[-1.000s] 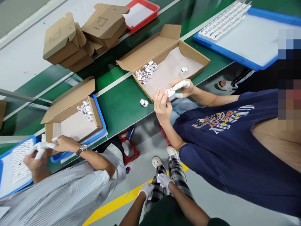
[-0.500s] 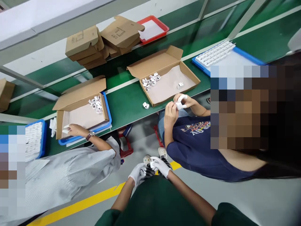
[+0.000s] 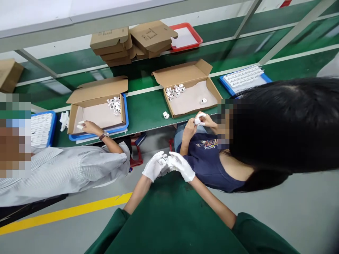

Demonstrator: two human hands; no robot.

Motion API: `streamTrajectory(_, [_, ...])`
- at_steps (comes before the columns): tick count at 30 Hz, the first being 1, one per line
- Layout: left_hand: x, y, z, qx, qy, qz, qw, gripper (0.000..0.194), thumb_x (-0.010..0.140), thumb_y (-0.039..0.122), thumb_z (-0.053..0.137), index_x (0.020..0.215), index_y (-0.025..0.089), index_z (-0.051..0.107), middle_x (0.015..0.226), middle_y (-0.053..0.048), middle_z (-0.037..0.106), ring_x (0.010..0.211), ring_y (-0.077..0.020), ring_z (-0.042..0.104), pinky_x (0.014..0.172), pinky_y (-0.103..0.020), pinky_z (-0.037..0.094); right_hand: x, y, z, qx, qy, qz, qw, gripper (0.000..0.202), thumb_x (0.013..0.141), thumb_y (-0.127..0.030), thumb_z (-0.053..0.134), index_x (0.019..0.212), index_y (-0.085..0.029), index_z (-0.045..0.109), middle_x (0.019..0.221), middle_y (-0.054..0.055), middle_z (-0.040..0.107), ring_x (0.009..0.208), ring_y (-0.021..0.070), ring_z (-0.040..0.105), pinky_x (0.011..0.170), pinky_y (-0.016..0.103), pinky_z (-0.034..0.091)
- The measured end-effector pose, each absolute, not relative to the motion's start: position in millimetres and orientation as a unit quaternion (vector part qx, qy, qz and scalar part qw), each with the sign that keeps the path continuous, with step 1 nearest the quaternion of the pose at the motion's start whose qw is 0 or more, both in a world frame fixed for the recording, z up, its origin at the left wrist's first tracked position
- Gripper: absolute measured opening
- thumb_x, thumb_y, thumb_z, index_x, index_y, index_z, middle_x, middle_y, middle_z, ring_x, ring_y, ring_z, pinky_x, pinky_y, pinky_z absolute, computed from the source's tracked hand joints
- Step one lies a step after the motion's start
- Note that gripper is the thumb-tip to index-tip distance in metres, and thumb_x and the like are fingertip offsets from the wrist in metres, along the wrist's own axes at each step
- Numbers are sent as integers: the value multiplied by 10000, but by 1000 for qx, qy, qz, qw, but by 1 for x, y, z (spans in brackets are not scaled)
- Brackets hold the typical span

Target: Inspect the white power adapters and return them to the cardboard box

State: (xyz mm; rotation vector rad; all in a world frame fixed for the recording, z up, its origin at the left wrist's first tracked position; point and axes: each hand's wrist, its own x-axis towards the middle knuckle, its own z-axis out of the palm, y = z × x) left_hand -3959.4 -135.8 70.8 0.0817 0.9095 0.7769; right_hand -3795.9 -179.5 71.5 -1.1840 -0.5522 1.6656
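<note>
Closest in, the left hand [image 3: 154, 166] and right hand [image 3: 182, 165], both in white gloves, meet in front of the green-clad chest, fingers curled toward each other around a small white part [image 3: 166, 163]. Whether they truly pinch it or only touch at the tips I cannot tell, since glove and part blur together. A second ago the hands sat lower, over the floor; now they ride higher and the view has tilted up, so more of the line shows.

Just beyond, a seated person in a navy shirt [image 3: 209, 162] holds a white piece at the edge of the green surface [image 3: 143, 113]. To the left, a person in a striped shirt [image 3: 79, 169] reaches into an open cardboard box [image 3: 98, 102] on a blue tray. Farther back lie another open box [image 3: 185, 90] with white parts, stacked flat cartons [image 3: 132, 42] and a red tray [image 3: 186, 37].
</note>
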Motion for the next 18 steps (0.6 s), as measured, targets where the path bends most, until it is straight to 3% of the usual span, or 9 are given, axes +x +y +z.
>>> streamTrajectory(5, [-3954, -130, 114, 19, 425, 392, 816, 178, 923, 135, 557, 1062, 161, 665, 997, -60, 738, 967, -161, 703, 1034, -328, 506, -3793, -173, 89, -473, -209, 702, 489, 456, 718, -367, 774, 1136, -268, 619, 922, 16, 687, 724, 146, 652, 612, 266, 555])
streamTrajectory(9, [-3952, -127, 141, -17, 427, 413, 804, 157, 955, 179, 537, 995, 130, 681, 870, -53, 716, 978, -169, 711, 1063, -320, 509, -3794, -174, 105, -457, -226, 717, 476, 368, 746, -384, 744, 1049, -246, 589, 786, -5, 645, 601, 125, 603, 483, 233, 491])
streamTrajectory(14, [-3953, -128, 159, -38, 427, 445, 786, 256, 991, 323, 515, 910, 124, 655, 747, -35, 638, 921, -182, 719, 915, -320, 603, -3799, -173, 125, -439, -289, 719, 455, 288, 826, -464, 654, 950, -221, 560, 592, -46, 585, 401, 94, 472, 385, 226, 371])
streamTrajectory(18, [-3954, -134, 162, 25, 443, 464, 767, 339, 989, 400, 515, 783, 147, 605, 625, 2, 533, 750, -146, 669, 782, -285, 595, -3805, -170, 143, -467, -339, 672, 465, 328, 778, -414, 736, 1000, -237, 573, 618, -56, 614, 406, 99, 478, 421, 251, 393])
